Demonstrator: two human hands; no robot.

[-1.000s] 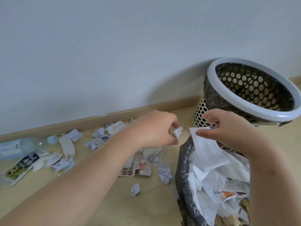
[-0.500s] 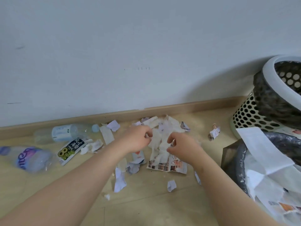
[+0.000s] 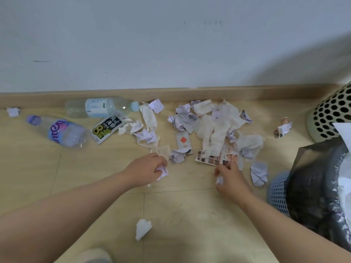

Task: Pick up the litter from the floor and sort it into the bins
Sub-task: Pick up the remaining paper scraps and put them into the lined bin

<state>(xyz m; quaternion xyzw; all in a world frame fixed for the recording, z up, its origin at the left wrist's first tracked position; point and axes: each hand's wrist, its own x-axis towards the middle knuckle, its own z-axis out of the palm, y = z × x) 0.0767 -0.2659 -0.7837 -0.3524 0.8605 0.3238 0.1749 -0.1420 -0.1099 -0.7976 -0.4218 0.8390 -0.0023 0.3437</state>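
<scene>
The sorting looks well short of done: the black-lined bin (image 3: 313, 186) at the right already holds white paper, yet a heap of paper scraps (image 3: 214, 126), a clear bottle (image 3: 102, 107) and a purple-labelled bottle (image 3: 58, 130) lie along the skirting board (image 3: 247, 92). The left hand (image 3: 146, 168) curls its fingers round a crumpled scrap (image 3: 162, 170), and the right hand (image 3: 230, 179) pinches a small white scrap (image 3: 219, 180). Both hands are low over the pale wooden floor (image 3: 57, 177), below a plain white wall (image 3: 171, 44).

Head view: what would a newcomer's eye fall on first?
Paper litter strewn by the skirting board, mid-frame. Just below, the left hand and right hand each pinch a scrap. Two bottles lie at left; a bagged bin stands at right.
</scene>
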